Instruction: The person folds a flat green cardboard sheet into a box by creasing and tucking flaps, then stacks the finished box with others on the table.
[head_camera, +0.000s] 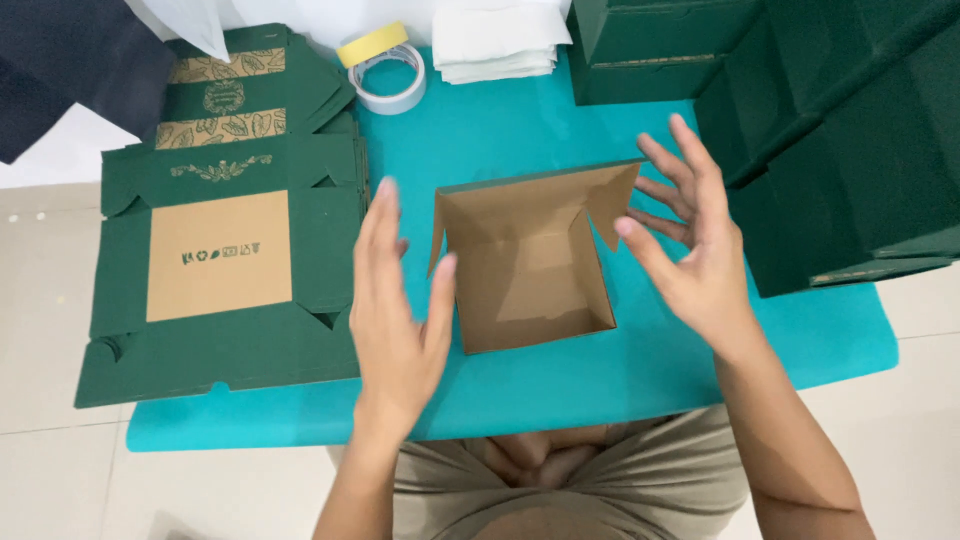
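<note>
Head view: half-formed cardboard box (530, 262), green outside and brown inside, sits mid-table on the teal table cover (640, 370). Walls up, top flaps not yet folded. Left hand (395, 320) and right hand (695, 250) flank it, fingers spread, gripping nothing. Flat box blanks (225, 255) lie stacked left; finished green boxes (850, 130) piled right.

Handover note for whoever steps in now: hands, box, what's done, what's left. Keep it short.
Left hand: open, empty, just left of the open box; whether it touches the wall is unclear.
Right hand: open, empty, fingers spread by the box's right flap.
Box: upright mid-table, walls folded up, top open, nothing inside.
Done: this box is formed; finished green boxes stacked right.
Left: top flaps not closed; flat blanks lie at left, tape rolls behind.
</note>
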